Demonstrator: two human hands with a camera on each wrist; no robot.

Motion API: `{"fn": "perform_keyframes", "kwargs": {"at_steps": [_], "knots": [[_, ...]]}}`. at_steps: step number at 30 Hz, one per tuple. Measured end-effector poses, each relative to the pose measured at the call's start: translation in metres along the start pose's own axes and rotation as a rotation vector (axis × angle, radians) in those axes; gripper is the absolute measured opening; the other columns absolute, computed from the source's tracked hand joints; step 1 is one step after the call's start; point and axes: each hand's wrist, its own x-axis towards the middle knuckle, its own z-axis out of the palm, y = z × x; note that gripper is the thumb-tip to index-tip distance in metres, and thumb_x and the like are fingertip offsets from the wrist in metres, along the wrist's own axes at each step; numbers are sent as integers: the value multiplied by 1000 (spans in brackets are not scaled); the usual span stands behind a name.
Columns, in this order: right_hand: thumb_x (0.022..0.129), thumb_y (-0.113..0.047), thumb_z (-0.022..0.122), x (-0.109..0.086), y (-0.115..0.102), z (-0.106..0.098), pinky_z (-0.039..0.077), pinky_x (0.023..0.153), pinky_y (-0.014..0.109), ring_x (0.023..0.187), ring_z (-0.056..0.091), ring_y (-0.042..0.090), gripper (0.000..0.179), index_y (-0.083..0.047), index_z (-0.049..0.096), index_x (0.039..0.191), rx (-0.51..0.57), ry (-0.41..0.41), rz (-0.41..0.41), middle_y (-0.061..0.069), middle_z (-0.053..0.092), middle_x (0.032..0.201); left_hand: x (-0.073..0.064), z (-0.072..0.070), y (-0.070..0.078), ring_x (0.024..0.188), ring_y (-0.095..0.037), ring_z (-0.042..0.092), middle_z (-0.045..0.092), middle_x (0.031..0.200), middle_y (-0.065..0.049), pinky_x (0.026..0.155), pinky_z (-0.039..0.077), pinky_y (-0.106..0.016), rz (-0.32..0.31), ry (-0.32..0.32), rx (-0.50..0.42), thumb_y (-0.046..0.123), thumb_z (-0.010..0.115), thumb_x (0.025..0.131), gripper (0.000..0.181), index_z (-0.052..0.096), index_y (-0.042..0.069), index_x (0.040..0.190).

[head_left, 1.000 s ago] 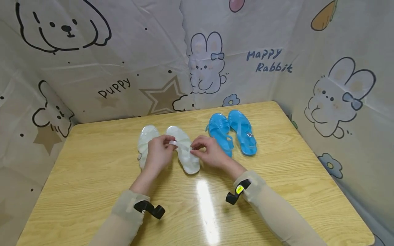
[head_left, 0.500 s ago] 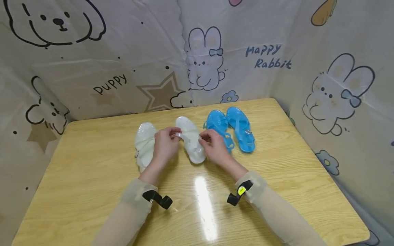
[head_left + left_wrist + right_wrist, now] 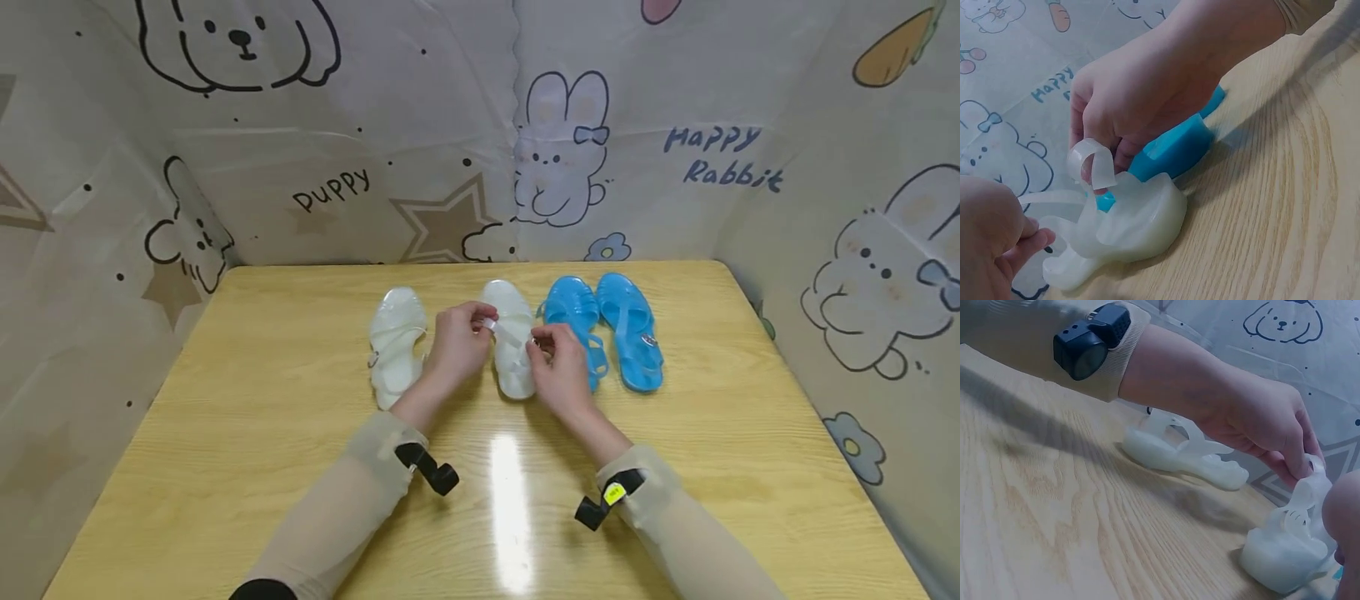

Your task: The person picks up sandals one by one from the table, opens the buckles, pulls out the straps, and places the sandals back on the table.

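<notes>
Cartoon-printed sheeting (image 3: 337, 142) with puppies and rabbits is surrounding a glossy wooden table (image 3: 247, 433). Going left to right, one white sandal (image 3: 393, 342) is lying flat near the table's middle, beside its mate, the second white sandal (image 3: 510, 333), a milky translucent jelly shoe. The left hand (image 3: 457, 346) is pinching one end of that shoe's strap (image 3: 1088, 165) between curled fingers, and the right hand (image 3: 558, 371) is pinching the other end. Two blue sandals (image 3: 600, 329) are sitting just beside them.
</notes>
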Motion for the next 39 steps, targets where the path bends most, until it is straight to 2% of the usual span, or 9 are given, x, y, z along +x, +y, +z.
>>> {"fn": "perform_keyframes", "kwargs": {"at_steps": [4,8,17,24,32,39], "knots": [[98,4,71,-2,2,-8,59,94,41,106,70,34,16,9,69,112,12,16,-19,20,65,112,0,4,3,98,-23,75,77,110,-13,83,61,-30,13,-44,-4,-6,68,96,24,73,-7,119],[97,7,70,0,-1,-10,57,98,40,107,70,35,15,10,70,112,43,18,-77,21,67,111,-4,-4,5,102,-24,76,77,114,-15,85,61,-29,6,-59,-9,-1,73,97,26,72,-6,123],[97,7,70,11,-26,2,57,98,37,107,71,30,14,8,70,111,121,-39,-210,15,69,111,-18,-47,6,108,-25,74,74,120,-18,88,59,-26,29,-25,-80,-3,73,97,27,70,-6,124],[96,8,70,18,-42,18,58,97,40,106,72,32,16,5,72,111,135,-124,-297,16,71,112,-32,-81,-5,109,-29,73,73,118,-23,89,59,-26,61,30,-122,-6,73,97,25,69,-11,121],[98,9,68,22,-51,33,58,98,42,108,70,32,18,6,71,115,190,-225,-308,18,71,115,-43,-113,-18,108,-32,74,73,116,-22,88,60,-28,43,100,-132,-9,74,94,26,69,-12,119],[98,8,67,25,-55,46,56,100,42,111,69,32,19,6,70,117,215,-273,-307,19,70,118,-50,-129,-28,111,-34,73,72,118,-25,90,58,-26,-9,120,-148,-10,74,93,28,68,-13,121]]}}
